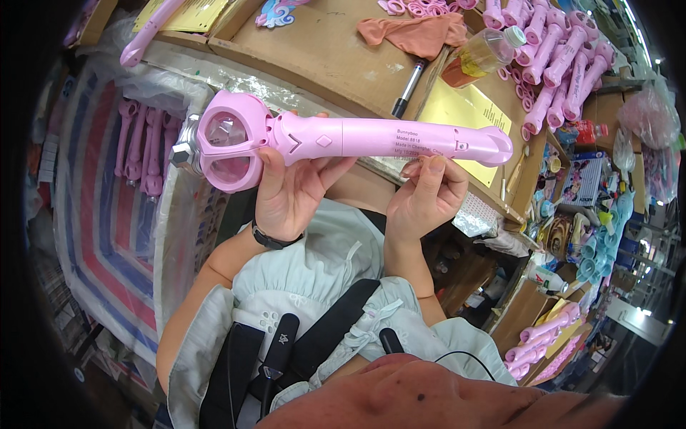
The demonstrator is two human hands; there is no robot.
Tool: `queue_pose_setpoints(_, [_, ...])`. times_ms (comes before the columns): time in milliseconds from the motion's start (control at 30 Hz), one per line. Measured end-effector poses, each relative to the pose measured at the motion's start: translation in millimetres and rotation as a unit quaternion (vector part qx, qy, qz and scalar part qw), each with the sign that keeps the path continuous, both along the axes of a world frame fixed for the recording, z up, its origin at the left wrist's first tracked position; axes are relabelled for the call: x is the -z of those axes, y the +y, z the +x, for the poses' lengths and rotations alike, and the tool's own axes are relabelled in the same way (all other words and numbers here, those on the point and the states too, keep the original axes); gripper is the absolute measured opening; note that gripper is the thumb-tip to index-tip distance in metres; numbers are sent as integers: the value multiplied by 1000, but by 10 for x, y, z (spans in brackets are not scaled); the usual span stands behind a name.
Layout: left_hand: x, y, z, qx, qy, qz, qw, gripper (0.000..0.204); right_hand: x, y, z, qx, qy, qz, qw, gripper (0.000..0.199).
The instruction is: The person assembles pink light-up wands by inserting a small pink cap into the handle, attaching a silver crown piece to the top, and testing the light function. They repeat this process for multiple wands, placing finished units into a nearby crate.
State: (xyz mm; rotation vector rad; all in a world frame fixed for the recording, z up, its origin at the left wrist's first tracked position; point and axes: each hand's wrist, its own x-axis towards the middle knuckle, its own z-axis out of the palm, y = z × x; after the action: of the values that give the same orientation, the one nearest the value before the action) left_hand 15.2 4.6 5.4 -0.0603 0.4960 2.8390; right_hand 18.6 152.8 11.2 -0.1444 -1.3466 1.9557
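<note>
A pink toy wand (371,138) lies almost level across the view, with its round, clear-windowed head to the left and its rounded handle end to the right. A silvery faceted piece (184,146) sticks out at the far left of its head. My left hand (293,196) wraps round the wand just below the head, thumb in front and some fingers behind. Against the lower edge of the handle, under small dark print, my right hand (426,196) is closed, thumb and fingertips pressed there. Part of its grip is hidden.
Ahead is a brown worktable (307,57) bearing an orange cloth (414,32), a black marker (409,89), a yellow sheet (464,121) and a capped bottle (480,57) of amber liquid. Pink wand parts (557,61) pile up at right. A striped bag (107,236) at left holds several pink wands (148,146).
</note>
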Motion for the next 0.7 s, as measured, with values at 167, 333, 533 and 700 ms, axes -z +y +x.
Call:
queue_pose_setpoints(167, [4, -5, 2, -2, -3, -2, 1000, 66, 10, -3, -1, -3, 2, -11, 1000, 9])
queue_pose_setpoints(333, [17, -6, 0, -1, 3, 4, 1000, 65, 18, -5, -10, -3, -2, -3, 1000, 9])
queue_pose_setpoints(533, [14, -2, 1, 0, 10, -2, 1000, 64, 18, -3, -7, -2, -4, -8, 1000, 9])
queue_pose_setpoints(700, [12, 1, 4, 0, 10, -2, 1000, 64, 25, 0, -8, -8, 8, -27, 1000, 11])
